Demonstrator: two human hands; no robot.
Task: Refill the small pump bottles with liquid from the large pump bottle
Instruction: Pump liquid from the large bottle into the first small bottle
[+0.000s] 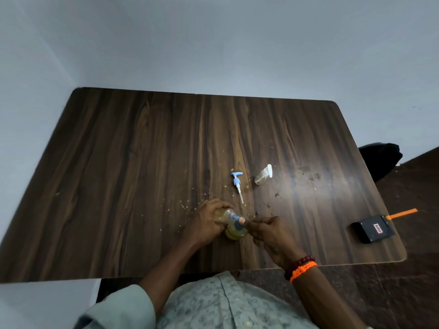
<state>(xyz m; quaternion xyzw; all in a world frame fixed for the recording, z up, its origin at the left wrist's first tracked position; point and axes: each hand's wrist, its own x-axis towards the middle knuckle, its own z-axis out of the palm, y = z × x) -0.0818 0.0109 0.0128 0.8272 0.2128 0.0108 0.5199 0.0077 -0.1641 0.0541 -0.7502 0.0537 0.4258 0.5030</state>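
The left hand's fingers (219, 206) curl round a clear small bottle (224, 214), tipped sideways. The right hand's fingers (257, 224) pinch the blue pump nozzle (238, 222) of the large bottle (235, 233), which stands just below them on the table (142, 150). Beyond the fingers lies a loose blue pump (238, 186); right of it, apart, another small bottle (262, 176) with a white top.

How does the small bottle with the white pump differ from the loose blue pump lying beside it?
The small bottle with the white pump is assembled, its head seated on a clear body; the loose blue pump is detached, with its dip tube bare. The bottle's head is white, the loose pump's blue. Both lie on the table, untouched by either hand.
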